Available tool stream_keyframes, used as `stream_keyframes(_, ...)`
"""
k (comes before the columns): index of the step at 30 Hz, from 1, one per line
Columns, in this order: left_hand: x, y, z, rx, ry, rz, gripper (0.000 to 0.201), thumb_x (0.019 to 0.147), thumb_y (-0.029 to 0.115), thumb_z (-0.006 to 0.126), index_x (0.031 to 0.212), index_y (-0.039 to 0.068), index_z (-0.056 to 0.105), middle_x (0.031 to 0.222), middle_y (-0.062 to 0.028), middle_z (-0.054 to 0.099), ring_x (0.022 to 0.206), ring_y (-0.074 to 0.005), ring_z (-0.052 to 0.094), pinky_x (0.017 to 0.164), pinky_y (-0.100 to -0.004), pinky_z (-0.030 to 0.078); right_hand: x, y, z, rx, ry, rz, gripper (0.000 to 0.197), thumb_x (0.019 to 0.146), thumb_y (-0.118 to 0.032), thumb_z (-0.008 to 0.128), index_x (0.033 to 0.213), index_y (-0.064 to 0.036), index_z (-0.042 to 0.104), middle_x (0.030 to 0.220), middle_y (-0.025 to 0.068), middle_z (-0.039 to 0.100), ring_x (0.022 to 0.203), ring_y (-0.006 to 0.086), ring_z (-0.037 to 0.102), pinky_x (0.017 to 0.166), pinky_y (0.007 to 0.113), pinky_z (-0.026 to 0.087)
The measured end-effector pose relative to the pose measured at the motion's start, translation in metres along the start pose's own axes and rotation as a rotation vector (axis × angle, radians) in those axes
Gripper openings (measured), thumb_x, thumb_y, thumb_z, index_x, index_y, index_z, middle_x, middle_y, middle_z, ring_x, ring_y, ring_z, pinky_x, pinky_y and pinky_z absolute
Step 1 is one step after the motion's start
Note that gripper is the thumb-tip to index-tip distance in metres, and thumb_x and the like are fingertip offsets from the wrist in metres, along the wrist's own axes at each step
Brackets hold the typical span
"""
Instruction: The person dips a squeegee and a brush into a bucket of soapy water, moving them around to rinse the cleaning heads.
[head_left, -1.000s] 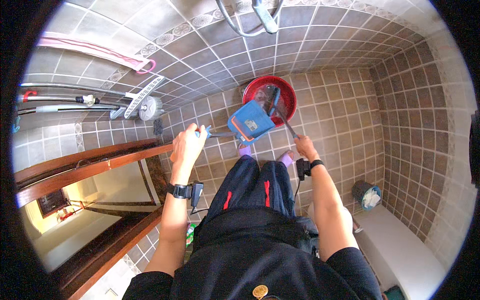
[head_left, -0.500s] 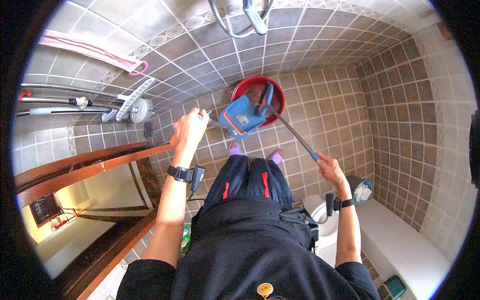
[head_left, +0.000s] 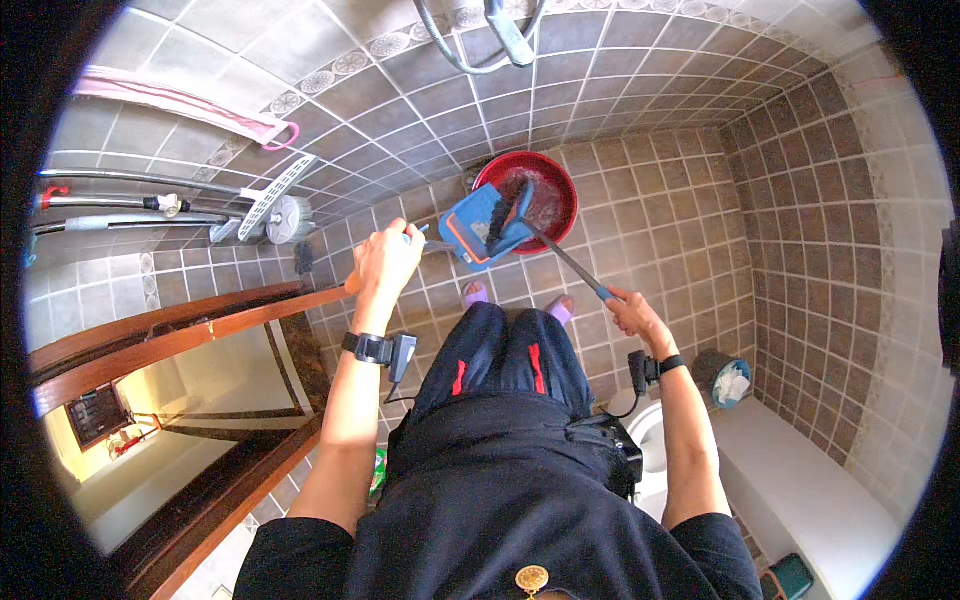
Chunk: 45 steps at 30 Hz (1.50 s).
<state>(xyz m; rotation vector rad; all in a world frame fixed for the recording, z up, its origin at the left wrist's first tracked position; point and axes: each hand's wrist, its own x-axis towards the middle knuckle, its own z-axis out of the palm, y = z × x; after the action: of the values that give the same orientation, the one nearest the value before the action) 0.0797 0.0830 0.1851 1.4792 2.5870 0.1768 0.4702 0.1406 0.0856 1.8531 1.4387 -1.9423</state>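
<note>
My left hand (head_left: 387,263) is closed around the handle of a blue dustpan (head_left: 470,225) with an orange stripe. Its pan is tilted over the near left rim of a red basin (head_left: 571,190) on the tiled floor. Cloudy, foamy-looking water shows inside the basin. In my right hand (head_left: 640,322) is the grey-and-blue handle of a broom (head_left: 565,258). The broom's blue head with dark bristles lies against the dustpan's open edge, partly over the basin. The bristle tips overlap the pan.
Mops and brushes (head_left: 150,210) hang on the left wall beside a pink cloth (head_left: 185,108). A wooden door frame (head_left: 200,335) stands at left. At right are a waste bin (head_left: 728,380), a toilet (head_left: 652,450) and a white ledge (head_left: 800,480).
My right hand has moved left and nearer the dustpan. The broom head has slid from the pan's right edge further over the pan. The dustpan has shifted only slightly.
</note>
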Motion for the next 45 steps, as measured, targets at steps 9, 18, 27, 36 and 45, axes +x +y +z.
stream_keyframes(9, -0.009, -0.007, -0.001, -0.020, 0.035, -0.018, 0.024, 0.079, 0.027, 0.048, 0.074, 0.007, 0.060, 0.065, -0.0188, 0.060, 0.065, -0.0363, 0.060, 0.062, -0.0453, 0.047, 0.029, 0.013, 0.019, -0.033, 0.008, -0.083, 0.042, 0.083, -0.022, 0.051, 0.122, -0.0068, 0.049, 0.054, 0.0002, 0.046, 0.042, 0.0083, 0.042, 0.037, 0.026, 0.033)
stream_keyframes(18, -0.004, -0.016, 0.002, -0.033, 0.050, -0.071, 0.027, 0.080, 0.029, 0.047, 0.076, 0.006, 0.061, 0.065, -0.0193, 0.061, 0.066, -0.0369, 0.061, 0.062, -0.0459, 0.047, 0.005, 0.000, -0.012, 0.041, -0.056, 0.027, 0.043, 0.084, -0.025, 0.051, 0.124, -0.0124, 0.048, 0.051, -0.0015, 0.042, 0.039, 0.0083, 0.038, 0.035, 0.025, 0.030)
stream_keyframes(27, -0.004, -0.005, -0.002, -0.047, 0.009, -0.077, 0.027, 0.081, 0.029, 0.047, 0.077, 0.006, 0.061, 0.067, -0.0204, 0.061, 0.068, -0.0369, 0.061, 0.064, -0.0449, 0.048, 0.014, 0.029, 0.002, -0.118, -0.001, -0.019, 0.038, 0.084, -0.026, 0.052, 0.119, -0.0140, 0.053, 0.050, -0.0003, 0.045, 0.040, 0.0090, 0.043, 0.036, 0.025, 0.034)
stream_keyframes(36, -0.002, 0.004, -0.004, -0.024, -0.005, -0.054, 0.028, 0.081, 0.029, 0.046, 0.076, 0.005, 0.061, 0.066, -0.0200, 0.061, 0.068, -0.0366, 0.061, 0.064, -0.0456, 0.047, 0.049, -0.001, 0.045, 0.155, 0.012, -0.087, 0.043, 0.084, -0.029, 0.050, 0.122, -0.0097, 0.049, 0.056, 0.0015, 0.050, 0.041, 0.0096, 0.041, 0.035, 0.024, 0.031)
stream_keyframes(45, -0.006, -0.004, 0.002, -0.043, 0.014, -0.091, 0.029, 0.081, 0.029, 0.046, 0.077, 0.005, 0.061, 0.067, -0.0194, 0.061, 0.067, -0.0360, 0.061, 0.063, -0.0451, 0.047, 0.004, 0.019, -0.029, 0.032, -0.047, 0.085, 0.042, 0.085, -0.028, 0.050, 0.123, -0.0107, 0.048, 0.051, -0.0013, 0.044, 0.038, 0.0066, 0.039, 0.033, 0.022, 0.029)
